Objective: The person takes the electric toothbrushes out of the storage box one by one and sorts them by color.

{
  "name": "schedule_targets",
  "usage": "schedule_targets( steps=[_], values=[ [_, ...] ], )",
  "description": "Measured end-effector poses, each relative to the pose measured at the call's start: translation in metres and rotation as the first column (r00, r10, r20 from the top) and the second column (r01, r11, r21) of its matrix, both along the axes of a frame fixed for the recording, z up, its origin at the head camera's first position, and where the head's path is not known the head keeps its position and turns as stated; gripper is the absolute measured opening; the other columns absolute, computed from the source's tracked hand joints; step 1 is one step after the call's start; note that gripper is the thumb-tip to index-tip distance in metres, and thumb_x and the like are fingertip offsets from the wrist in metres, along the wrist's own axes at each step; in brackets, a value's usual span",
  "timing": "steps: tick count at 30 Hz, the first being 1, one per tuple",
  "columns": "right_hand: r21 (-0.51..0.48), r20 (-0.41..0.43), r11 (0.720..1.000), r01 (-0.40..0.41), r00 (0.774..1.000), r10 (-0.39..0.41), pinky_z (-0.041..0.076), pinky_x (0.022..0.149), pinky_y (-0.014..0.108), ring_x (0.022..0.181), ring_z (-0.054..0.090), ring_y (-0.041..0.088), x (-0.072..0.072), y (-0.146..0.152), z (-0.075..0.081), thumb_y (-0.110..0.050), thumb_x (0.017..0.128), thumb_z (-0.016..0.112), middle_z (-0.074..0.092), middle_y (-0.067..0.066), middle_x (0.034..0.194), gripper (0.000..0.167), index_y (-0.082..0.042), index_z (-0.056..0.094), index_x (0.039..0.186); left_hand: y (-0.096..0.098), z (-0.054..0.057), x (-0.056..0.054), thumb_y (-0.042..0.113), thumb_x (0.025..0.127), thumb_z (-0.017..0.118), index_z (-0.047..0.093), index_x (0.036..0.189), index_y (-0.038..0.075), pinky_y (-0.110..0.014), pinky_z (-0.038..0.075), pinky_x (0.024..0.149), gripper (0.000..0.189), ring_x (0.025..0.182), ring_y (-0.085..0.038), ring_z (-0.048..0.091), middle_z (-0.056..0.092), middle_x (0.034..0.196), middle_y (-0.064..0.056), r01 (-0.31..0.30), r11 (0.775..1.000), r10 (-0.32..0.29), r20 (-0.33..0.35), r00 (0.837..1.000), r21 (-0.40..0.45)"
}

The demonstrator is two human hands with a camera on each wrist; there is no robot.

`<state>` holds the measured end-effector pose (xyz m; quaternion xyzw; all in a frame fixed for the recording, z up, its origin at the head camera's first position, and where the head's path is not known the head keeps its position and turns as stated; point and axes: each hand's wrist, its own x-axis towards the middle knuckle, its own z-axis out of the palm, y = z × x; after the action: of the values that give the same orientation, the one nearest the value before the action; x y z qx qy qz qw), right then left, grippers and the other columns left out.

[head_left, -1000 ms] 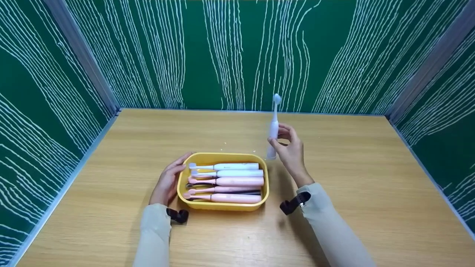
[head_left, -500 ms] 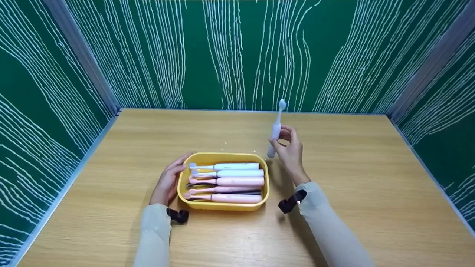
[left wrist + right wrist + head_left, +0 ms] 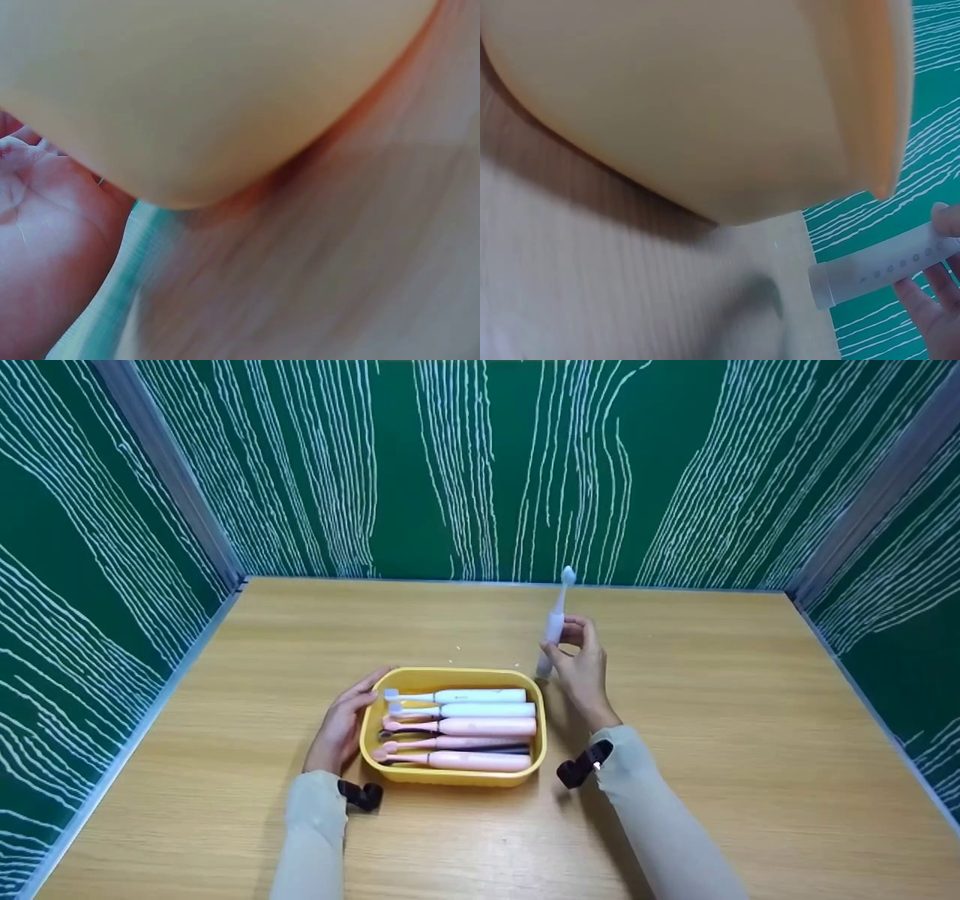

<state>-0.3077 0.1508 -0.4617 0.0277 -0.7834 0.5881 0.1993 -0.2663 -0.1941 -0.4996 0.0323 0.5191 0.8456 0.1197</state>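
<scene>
My right hand [image 3: 583, 664] pinches a white electric toothbrush [image 3: 554, 626] by its handle, brush head up and leaning slightly right. It is just beyond the right back corner of a yellow basket [image 3: 450, 781]. The right wrist view shows the toothbrush handle [image 3: 885, 259] with a row of small marks, thumb on one side and fingers on the other. My left hand [image 3: 343, 727] rests along the basket's left side, fingers relaxed and their tips partly hidden behind the rim. In the left wrist view the palm [image 3: 52, 225] lies beside the basket wall [image 3: 202, 112].
In the basket lie two white toothbrushes [image 3: 484, 696], several pink toothbrushes [image 3: 486, 727] and dark ones [image 3: 510, 749] mostly hidden underneath. The wooden table [image 3: 262, 660] carries a few white crumbs behind the basket. Green walls [image 3: 405, 472] with white lines enclose it at the back and sides.
My right hand, holding the white toothbrush, has shifted slightly; the brush head sits lower and leans a little more to the right. My left hand and the basket stay in place.
</scene>
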Motion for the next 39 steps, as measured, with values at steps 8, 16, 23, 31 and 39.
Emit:
schedule_targets(
  steps=[8,16,23,31,39],
  values=[
    [0.0,0.035,1.0,-0.021,0.999,0.021,0.048,0.101,0.048,0.111,0.056,0.023,-0.0005,-0.0045,-0.0026,-0.005,0.089,0.065,0.06,0.01,0.117,0.04,-0.012,0.046,0.123,-0.0008,0.0009,-0.0004,0.002,0.098,0.034,0.03,0.149,0.0,-0.036,0.02,0.121,0.051,0.145,-0.022,0.023,0.025,0.158,-0.011,-0.008,0.999,0.009,0.011,1.0,-0.047],
    [-0.014,0.086,0.999,-0.03,0.996,0.032,0.048,0.102,0.046,0.112,0.054,0.023,-0.0024,-0.005,-0.0053,-0.003,0.089,0.064,0.059,0.01,0.119,0.041,-0.012,0.045,0.124,0.0002,0.0001,-0.0004,0.002,0.098,0.035,0.032,0.148,0.0,-0.037,0.019,0.121,0.051,0.145,-0.023,0.023,0.027,0.158,-0.011,-0.015,0.999,0.016,0.006,1.0,-0.047],
    [-0.009,0.066,0.999,-0.034,0.997,0.035,0.052,0.096,0.041,0.109,0.056,0.023,-0.0025,-0.0038,-0.009,-0.003,0.088,0.065,0.06,0.011,0.114,0.038,-0.008,0.047,0.121,-0.0002,-0.0005,0.0006,0.0,0.098,0.03,0.031,0.149,0.0,-0.037,0.021,0.12,0.051,0.143,-0.02,0.027,0.029,0.157,-0.008,0.016,1.0,-0.016,-0.016,1.0,0.002],
    [-0.011,0.092,0.999,-0.039,0.995,0.04,0.049,0.099,0.045,0.111,0.056,0.024,-0.0022,-0.0049,-0.0101,-0.003,0.089,0.064,0.06,0.01,0.115,0.038,-0.011,0.046,0.122,-0.001,-0.001,0.0007,0.001,0.098,0.03,0.03,0.149,0.0,-0.036,0.02,0.12,0.051,0.144,-0.021,0.025,0.028,0.158,-0.008,0.022,1.0,-0.022,-0.012,1.0,-0.002],
    [-0.018,0.107,0.999,-0.038,0.994,0.04,0.051,0.098,0.042,0.111,0.056,0.022,-0.0022,-0.0058,-0.0101,-0.003,0.089,0.064,0.059,0.009,0.115,0.039,-0.013,0.046,0.122,-0.0007,0.0008,-0.0005,0.001,0.098,0.032,0.032,0.148,0.0,-0.036,0.018,0.121,0.051,0.145,-0.02,0.023,0.028,0.158,-0.008,0.003,1.0,-0.003,0.001,1.0,-0.013]
  ],
)
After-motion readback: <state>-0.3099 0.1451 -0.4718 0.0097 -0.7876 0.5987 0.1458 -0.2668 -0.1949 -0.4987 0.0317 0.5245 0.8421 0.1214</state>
